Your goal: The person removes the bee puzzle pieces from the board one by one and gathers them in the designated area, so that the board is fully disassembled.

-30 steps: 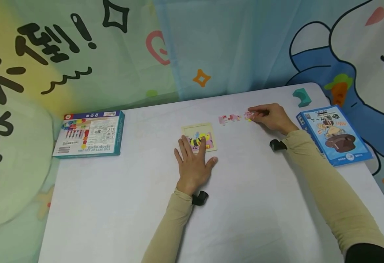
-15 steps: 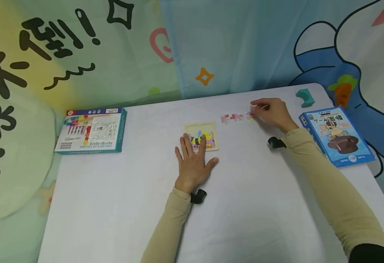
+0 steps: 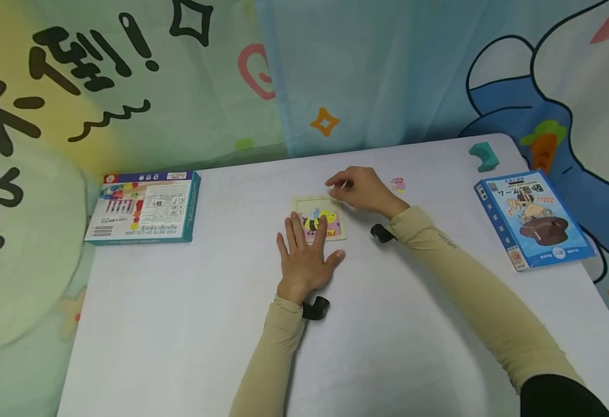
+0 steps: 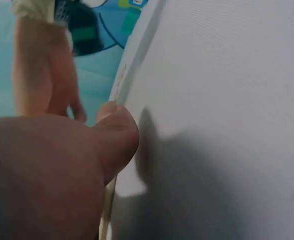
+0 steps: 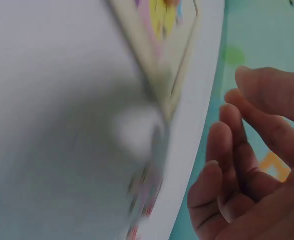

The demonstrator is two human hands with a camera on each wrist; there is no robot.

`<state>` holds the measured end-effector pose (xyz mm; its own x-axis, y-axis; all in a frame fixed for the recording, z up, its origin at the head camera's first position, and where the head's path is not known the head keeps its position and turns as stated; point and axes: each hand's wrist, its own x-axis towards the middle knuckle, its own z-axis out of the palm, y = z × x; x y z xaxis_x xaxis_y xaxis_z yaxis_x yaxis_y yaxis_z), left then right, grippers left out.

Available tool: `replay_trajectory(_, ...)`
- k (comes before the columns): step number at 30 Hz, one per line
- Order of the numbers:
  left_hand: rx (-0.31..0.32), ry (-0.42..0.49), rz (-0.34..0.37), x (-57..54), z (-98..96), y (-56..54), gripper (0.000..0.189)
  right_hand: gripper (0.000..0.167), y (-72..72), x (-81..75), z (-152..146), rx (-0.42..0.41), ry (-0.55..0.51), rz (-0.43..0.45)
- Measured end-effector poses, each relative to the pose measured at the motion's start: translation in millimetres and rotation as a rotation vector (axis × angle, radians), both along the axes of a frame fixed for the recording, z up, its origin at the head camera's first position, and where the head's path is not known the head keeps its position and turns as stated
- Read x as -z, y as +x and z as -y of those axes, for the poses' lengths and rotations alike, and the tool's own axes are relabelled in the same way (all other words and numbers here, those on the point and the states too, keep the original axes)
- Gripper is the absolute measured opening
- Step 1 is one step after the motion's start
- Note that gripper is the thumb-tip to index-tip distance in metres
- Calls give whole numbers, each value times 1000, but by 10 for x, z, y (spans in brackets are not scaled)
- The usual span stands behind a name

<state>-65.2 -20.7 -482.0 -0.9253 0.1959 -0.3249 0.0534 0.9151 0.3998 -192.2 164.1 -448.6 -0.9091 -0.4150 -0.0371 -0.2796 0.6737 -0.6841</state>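
Observation:
My left hand lies with spread, straight fingers over the lower part of a small square wooden jigsaw puzzle tray, steadying contact at its front side. A bee picture partly fills the tray and is partly covered by the fingers. My right hand hovers just beyond the tray's upper right corner, fingers loosely bent; the right wrist view shows nothing between thumb and fingertips. One pink puzzle piece lies on the table right of that hand. Blurred puzzle pieces show below the tray corner in the right wrist view.
A boxed toy set lies at the table's left. On the right lies a blue box with a hat picture, and behind it a teal curved block. A printed cloth backdrop hangs along the far table edge.
My right hand has moved left from the rightmost pink piece toward the tray, uncovering that piece and covering the other two in the head view. My left hand stays on the tray.

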Motion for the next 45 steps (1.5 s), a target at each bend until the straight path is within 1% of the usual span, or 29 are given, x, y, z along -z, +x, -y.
replay_trajectory(4,2,1,10,-27,-5,6,83,29,24,14,250,-94,9,33)
replay_trajectory(6,2,-4,19,-26,-10,6,83,30,33,31,341,-136,23,45)
replay_trajectory(9,2,-10,15,-9,-11,7,83,31,36,64,440,-195,54,70)
replay_trajectory(13,1,-20,21,5,2,1,82,28,32,86,523,-250,73,99)
replay_trajectory(16,10,-35,30,-3,15,-7,81,22,31,76,569,-272,71,114)
replay_trajectory(21,23,-33,18,-27,33,-4,79,13,36,47,622,-262,100,141)
replay_trajectory(27,23,-22,14,-29,43,0,78,16,52,11,665,-237,147,160)
replay_trajectory(30,27,-31,25,-35,48,-4,78,16,51,5,668,-231,154,167)
replay_trajectory(33,25,-35,27,-48,43,-2,78,16,43,18,656,-223,146,178)
replay_trajectory(38,13,-41,44,-35,39,8,79,15,36,56,649,-213,122,185)
replay_trajectory(45,12,-73,71,-4,28,-20,81,17,13,69,636,-179,69,222)
